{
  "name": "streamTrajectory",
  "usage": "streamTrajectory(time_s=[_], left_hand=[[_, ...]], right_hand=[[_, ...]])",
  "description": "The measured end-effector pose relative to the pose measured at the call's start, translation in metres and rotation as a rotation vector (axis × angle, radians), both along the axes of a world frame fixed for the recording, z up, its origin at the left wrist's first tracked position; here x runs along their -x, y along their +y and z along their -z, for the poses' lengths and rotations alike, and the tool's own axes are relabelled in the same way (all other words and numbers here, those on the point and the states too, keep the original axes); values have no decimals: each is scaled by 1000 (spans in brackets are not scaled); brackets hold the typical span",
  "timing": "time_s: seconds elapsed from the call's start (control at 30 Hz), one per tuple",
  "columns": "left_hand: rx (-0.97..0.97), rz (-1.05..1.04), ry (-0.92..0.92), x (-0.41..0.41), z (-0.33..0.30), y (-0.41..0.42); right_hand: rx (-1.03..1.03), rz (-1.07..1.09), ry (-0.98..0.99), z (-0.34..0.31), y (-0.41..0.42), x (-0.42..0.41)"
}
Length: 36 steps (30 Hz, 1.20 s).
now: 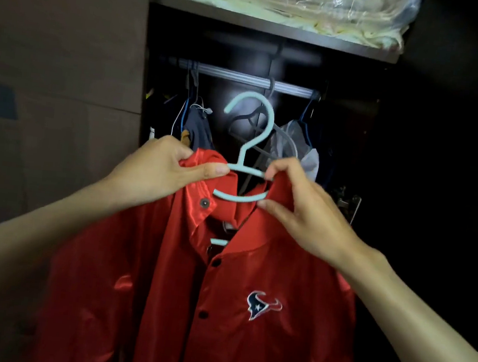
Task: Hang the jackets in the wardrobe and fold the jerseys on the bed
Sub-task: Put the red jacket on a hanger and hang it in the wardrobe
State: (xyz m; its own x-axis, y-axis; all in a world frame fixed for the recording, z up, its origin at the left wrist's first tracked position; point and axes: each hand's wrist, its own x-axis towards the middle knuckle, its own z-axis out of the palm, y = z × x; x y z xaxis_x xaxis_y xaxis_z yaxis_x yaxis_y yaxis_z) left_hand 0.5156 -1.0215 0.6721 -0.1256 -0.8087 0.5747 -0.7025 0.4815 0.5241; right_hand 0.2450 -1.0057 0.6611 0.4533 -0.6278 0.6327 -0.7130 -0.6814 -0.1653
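**Hanging the Red Satin Jacket — Hook Not Yet on Rail**

Holding the red satin jacket point(218, 297) in front of the open wardrobe, both hands work at the collar. The left hand point(161, 172) pinches the collar fabric against the pale blue hanger point(245, 163); the right hand point(297, 205) pinches the opposite collar edge beside the hanger neck. The hanger hook sits below the clothes rail point(243, 77), apart from it.

Judged step: seating the jacket on the hanger. Next move calls for raising the hook onto the rail — into the gap between the garments already hanging there.
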Motion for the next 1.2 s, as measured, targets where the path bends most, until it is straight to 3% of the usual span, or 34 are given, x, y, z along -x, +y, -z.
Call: streamTrajectory(time_s=[0.2, 0.43, 0.5, 0.63, 0.8, 1.0, 1.2], left_hand=[[127, -301, -252, 11, 3, 18], [212, -306, -531, 16, 16, 10], [248, -276, -596, 12, 18, 7], [230, 20, -473, -4, 16, 8], [382, 316, -651, -15, 22, 18], [630, 266, -1067, -4, 33, 20], [792, 254, -1098, 11, 29, 18]], right_hand=[[-116, -21, -53, 7, -3, -18], [-211, -194, -98, 12, -25, -34], [-248, -220, -148, 13, -35, -30], [-300, -251, -219, 12, -46, -17], [-364, -281, -241, 6, -47, -4], [-380, -295, -289, 0, -47, 5], [-341, -304, -249, -2, -44, -1]])
